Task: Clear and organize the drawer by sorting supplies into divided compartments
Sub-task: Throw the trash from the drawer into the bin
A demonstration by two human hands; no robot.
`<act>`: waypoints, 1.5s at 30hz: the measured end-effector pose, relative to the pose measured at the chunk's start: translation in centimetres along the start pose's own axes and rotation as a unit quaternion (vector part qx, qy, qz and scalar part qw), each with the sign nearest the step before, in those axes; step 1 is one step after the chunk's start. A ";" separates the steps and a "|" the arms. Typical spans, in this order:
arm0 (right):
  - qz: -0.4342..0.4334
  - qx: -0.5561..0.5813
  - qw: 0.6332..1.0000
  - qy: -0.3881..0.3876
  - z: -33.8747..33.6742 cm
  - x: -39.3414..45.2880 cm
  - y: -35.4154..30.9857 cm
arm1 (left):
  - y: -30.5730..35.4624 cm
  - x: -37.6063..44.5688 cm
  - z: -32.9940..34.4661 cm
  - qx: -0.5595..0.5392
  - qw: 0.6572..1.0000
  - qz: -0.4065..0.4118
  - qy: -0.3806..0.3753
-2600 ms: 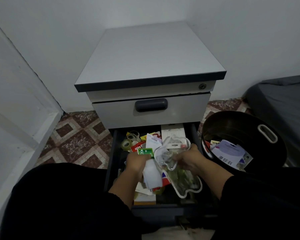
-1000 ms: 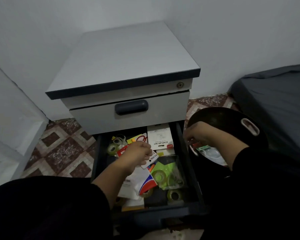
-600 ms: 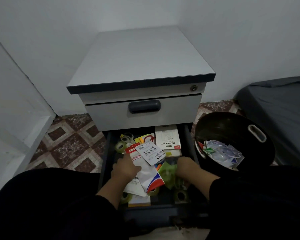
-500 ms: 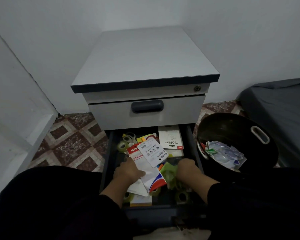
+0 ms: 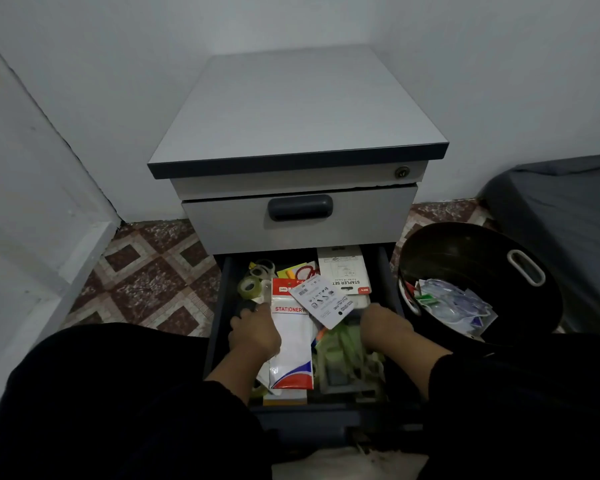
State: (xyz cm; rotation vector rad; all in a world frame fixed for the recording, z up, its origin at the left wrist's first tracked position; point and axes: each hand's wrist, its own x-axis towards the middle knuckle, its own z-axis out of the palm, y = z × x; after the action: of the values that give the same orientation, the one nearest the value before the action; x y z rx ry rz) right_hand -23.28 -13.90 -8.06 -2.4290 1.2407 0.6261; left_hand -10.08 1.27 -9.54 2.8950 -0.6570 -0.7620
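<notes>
1. The drawer (image 5: 219, 306), open at lower centre, is dark and crammed with tape rolls (image 5: 248, 287) and packets (image 5: 290, 337).
2. Left hand (image 5: 255, 332) rests on the stationery packet; its grip is unclear.
3. Right hand (image 5: 385, 327) reaches into green packaging (image 5: 340, 348); fingers hidden.

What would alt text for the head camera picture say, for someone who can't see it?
Both hands, left and right, reach into an open drawer crammed with stationery packs and tape rolls. The drawer belongs to a grey cabinet; a black bin holding discarded wrappers stands to its right.
</notes>
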 end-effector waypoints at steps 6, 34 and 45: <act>-0.040 -0.081 0.996 0.007 -3.5 0.3 0.5 | 0.1 -0.2 -0.1 0.019 0.999 0.020 0.021; -0.090 0.279 0.956 -0.021 0.9 3.5 0.6 | 0.0 0.6 -0.4 -0.143 0.989 0.043 -0.018; -0.104 0.329 0.938 -0.042 1.5 4.2 0.7 | 0.0 0.5 -0.9 -0.195 0.979 0.054 0.012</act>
State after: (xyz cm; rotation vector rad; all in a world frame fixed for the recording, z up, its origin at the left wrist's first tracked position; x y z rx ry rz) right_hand -22.01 -16.36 -11.57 -1.9060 0.9417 0.1981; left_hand -9.27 1.05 -8.99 2.4875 -0.5813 -0.7454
